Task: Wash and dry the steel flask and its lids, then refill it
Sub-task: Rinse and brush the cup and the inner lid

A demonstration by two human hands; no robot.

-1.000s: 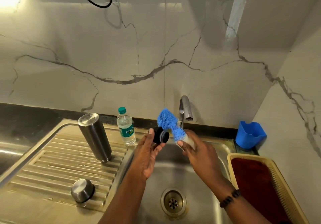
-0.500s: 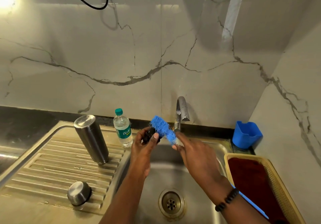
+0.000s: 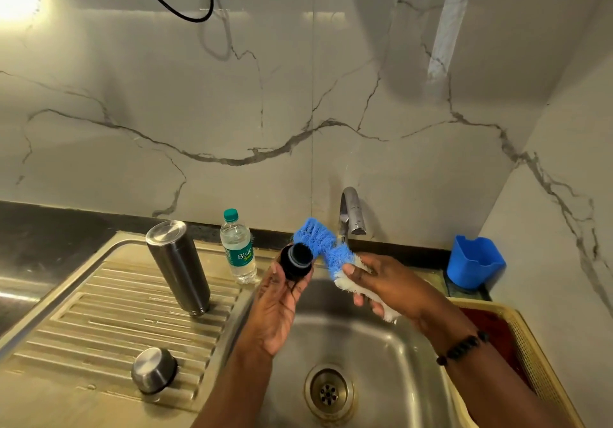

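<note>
— Scrubbing the black inner lid (image 3: 296, 259) is the step we are in, I think. Our left hand (image 3: 277, 308) holds it above the sink (image 3: 391, 361), fingers curled under and around it, and our right hand (image 3: 381, 286) grips the white handle of the blue brush (image 3: 320, 245).

— What could go wrong from here, in your opinion?

— The lid is small and probably wet. It sits high, at the tips of our fingers (image 3: 274, 270), not deep in the palm. If we push the bristles too hard against it, it may slip out and fall into the basin, toward the drain (image 3: 328, 392). The brush head touches the lid on its right side, so the push goes toward our thumb side.

— And the tap (image 3: 351, 212)?

— We see no water running from it, so rinsing is not yet done.

— Where are the other parts?

— The steel flask (image 3: 179, 265) stands on the ribbed drainboard (image 3: 99, 311) to the left, with its closed end up. The steel cap (image 3: 153, 369) lies nearer to us on the same board, well apart from the flask. A plastic water bottle (image 3: 238, 248) stands just beside the flask, near the wall; we suppose it is for the refill.

— So much of the task remains?

— Yes, drying and refilling seem not started.
</note>
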